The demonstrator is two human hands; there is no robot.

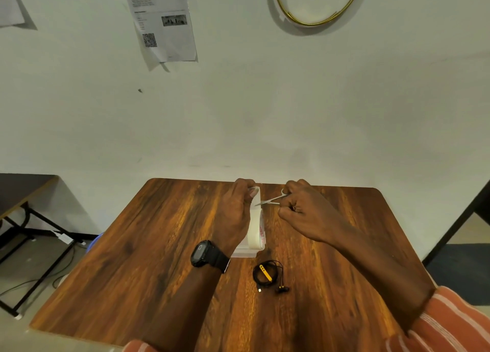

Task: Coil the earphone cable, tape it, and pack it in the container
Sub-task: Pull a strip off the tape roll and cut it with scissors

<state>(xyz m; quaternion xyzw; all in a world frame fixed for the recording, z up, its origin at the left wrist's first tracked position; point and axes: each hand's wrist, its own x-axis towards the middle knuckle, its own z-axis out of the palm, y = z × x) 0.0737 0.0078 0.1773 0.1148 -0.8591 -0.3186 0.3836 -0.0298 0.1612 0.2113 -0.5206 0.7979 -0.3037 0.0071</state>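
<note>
Two hands over coiled earphones (267,276): left (236,211) gripping red-lettered, unreadable tape (256,228), right (305,208) clasping scissors (271,200).

Table (148,259): wood-grain top, smooth, faintly glossy. Tape roll (256,228), at 12 o'clock from the earphone cable (266,274): translucent whitish plastic film, shiny. Scissors (270,200): bright polished metal. Cable: black, matt, with a yellow plastic piece. Watch (205,253): matt black plastic. Sleeve (450,322): striped cloth. Wall sheet (161,20): printed paper.

Both front corners of the table (127,245) lie open; mid-table, the coiled earphones (267,276) and clear container (244,253) block the centre, wall closing the far edge.
</note>
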